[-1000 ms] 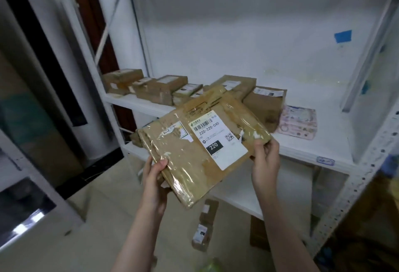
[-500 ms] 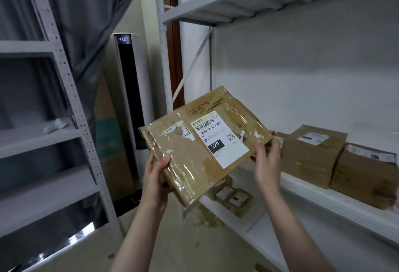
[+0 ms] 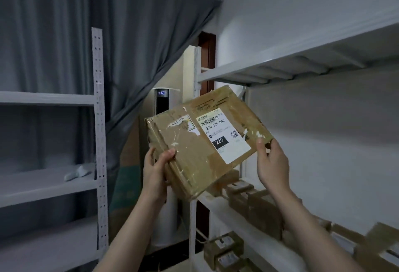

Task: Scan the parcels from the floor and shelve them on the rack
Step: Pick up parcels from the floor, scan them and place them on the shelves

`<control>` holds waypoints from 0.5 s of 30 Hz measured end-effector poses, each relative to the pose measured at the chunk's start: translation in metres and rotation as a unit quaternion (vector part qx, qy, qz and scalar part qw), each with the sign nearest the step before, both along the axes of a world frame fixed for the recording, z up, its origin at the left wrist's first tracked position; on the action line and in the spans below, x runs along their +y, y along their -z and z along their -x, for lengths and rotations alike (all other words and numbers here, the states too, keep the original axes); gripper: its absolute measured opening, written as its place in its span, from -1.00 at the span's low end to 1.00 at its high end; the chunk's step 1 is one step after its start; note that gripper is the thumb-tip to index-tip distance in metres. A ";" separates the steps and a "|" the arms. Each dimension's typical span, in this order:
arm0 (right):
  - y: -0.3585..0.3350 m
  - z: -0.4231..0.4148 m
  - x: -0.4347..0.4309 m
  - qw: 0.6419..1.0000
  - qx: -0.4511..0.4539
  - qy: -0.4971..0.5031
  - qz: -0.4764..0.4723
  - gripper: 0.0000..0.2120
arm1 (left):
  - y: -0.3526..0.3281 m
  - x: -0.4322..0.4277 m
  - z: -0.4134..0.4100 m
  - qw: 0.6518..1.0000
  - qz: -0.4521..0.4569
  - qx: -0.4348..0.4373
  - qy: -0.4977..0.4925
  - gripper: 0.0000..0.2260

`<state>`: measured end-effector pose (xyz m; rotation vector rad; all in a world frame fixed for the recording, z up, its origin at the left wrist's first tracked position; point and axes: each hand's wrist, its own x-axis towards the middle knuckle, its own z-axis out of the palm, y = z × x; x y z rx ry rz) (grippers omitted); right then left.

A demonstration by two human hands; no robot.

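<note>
Fingers (image 3: 275, 150) of the right hand (image 3: 272, 163) pinching the right corner of a flat brown parcel (image 3: 194, 148), left hand (image 3: 155, 172) gripping its near-left edge, crinkled clear tape, white label (image 3: 222, 135) reading 220-220-040, held tilted in mid-air, rack shelf (image 3: 280, 66) beyond it

Right rack (image 3: 195, 73), approx 3 o'clock: top shelf (image 3: 280, 66) seen from below. Mid shelf (image 3: 218, 204) w/ row of brown boxes (image 3: 264, 211) running toward 5 o'clock. Below, approx 6 o'clock, small labelled boxes (image 3: 223, 248). Left rack (image 3: 98, 120), 9 o'clock: small white object (image 3: 75, 172) on its mid shelf (image 3: 43, 187).
</note>
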<state>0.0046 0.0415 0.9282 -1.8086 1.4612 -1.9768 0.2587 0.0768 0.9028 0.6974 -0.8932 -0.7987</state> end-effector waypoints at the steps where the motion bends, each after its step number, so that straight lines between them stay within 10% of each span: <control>1: -0.014 0.000 -0.015 1.000 0.020 0.003 -0.003 -0.56 | -0.013 -0.010 -0.003 1.000 0.021 0.005 -0.011 -0.09; 15: -0.171 -0.058 -0.130 0.971 0.225 -0.025 0.080 -0.64 | -0.154 -0.116 -0.028 0.984 0.105 0.033 -0.140 0.17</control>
